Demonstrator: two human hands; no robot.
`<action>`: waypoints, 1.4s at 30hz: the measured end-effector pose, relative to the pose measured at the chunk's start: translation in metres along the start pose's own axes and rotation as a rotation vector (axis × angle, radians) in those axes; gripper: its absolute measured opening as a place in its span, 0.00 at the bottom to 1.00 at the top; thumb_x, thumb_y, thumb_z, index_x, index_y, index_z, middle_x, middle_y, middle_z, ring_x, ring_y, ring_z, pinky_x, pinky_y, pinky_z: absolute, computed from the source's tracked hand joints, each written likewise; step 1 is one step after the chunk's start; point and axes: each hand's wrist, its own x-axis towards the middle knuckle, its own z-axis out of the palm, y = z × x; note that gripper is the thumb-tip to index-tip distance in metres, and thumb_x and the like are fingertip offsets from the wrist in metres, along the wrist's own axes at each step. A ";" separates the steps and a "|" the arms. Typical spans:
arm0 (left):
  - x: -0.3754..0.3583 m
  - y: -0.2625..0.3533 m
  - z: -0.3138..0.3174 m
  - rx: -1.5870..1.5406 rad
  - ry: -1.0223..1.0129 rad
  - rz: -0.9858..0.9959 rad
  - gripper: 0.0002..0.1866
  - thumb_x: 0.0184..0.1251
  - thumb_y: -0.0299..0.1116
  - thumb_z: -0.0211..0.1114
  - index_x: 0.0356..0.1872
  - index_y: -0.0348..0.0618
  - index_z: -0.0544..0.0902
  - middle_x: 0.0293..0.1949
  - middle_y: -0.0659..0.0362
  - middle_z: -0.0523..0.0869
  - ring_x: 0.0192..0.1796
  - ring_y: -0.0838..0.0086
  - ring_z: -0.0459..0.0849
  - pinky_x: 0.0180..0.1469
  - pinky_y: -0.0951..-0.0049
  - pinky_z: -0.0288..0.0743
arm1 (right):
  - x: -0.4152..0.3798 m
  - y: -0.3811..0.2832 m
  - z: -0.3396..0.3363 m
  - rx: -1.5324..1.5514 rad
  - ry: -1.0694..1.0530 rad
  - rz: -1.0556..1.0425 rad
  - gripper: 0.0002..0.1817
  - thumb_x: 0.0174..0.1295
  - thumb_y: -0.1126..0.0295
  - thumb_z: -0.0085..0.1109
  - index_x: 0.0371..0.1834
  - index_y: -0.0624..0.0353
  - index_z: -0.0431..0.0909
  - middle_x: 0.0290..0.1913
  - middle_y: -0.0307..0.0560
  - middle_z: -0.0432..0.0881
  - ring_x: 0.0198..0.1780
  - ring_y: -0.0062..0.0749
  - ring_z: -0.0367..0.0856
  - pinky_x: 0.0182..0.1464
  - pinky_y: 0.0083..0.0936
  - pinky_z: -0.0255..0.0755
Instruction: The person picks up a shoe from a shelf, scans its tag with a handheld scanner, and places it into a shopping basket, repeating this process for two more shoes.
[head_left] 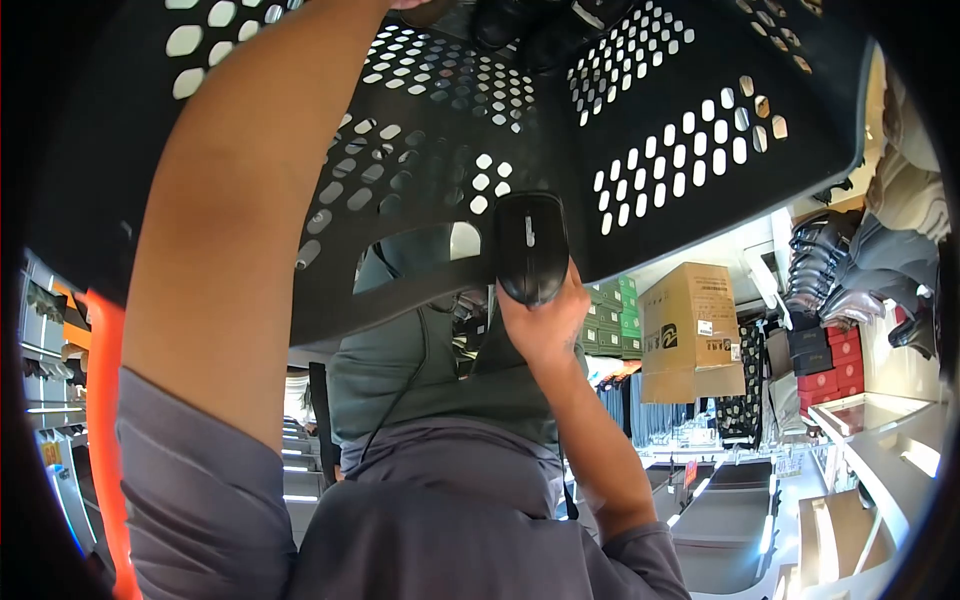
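My right hand (545,315) is closed round a black handheld barcode scanner (530,235), whose rounded top faces the camera. The scanner is in front of the near wall of a large black perforated plastic basket (640,140), beside its handle opening. My left arm stretches up across the basket. Only a sliver of my left hand (403,3) shows at the top edge, close to a brown item (428,12), and its fingers are cut off. Black shoes (530,35) lie inside the basket at the top of the view.
On the right are a large cardboard box (690,335), stacked green shoe boxes (612,320), red boxes (832,372) and dark footwear on display (825,255). An orange-red upright (105,430) stands at the left, with shelves (50,370) of goods beyond it.
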 end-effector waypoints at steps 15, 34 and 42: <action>-0.238 -0.096 0.003 -0.047 0.109 0.430 0.17 0.65 0.38 0.55 0.35 0.30 0.79 0.27 0.54 0.87 0.24 0.75 0.84 0.26 0.76 0.78 | -0.017 -0.031 -0.056 0.187 0.038 -0.001 0.21 0.45 0.71 0.74 0.44 0.63 0.81 0.34 0.55 0.86 0.37 0.45 0.87 0.43 0.31 0.78; -0.626 -0.131 0.012 -0.139 0.171 0.903 0.15 0.59 0.35 0.58 0.25 0.29 0.77 0.19 0.50 0.84 0.22 0.71 0.85 0.28 0.71 0.78 | -0.170 -0.152 -0.219 -0.014 0.808 -0.934 0.32 0.44 0.75 0.72 0.57 0.66 0.75 0.57 0.59 0.76 0.56 0.47 0.80 0.54 0.32 0.75; -0.663 -0.128 0.031 -0.102 0.082 0.945 0.18 0.56 0.40 0.59 0.20 0.31 0.78 0.17 0.50 0.83 0.25 0.60 0.85 0.35 0.64 0.78 | -0.174 -0.143 -0.232 0.195 0.826 -0.823 0.23 0.43 0.78 0.70 0.47 0.63 0.79 0.40 0.53 0.82 0.39 0.49 0.83 0.42 0.33 0.77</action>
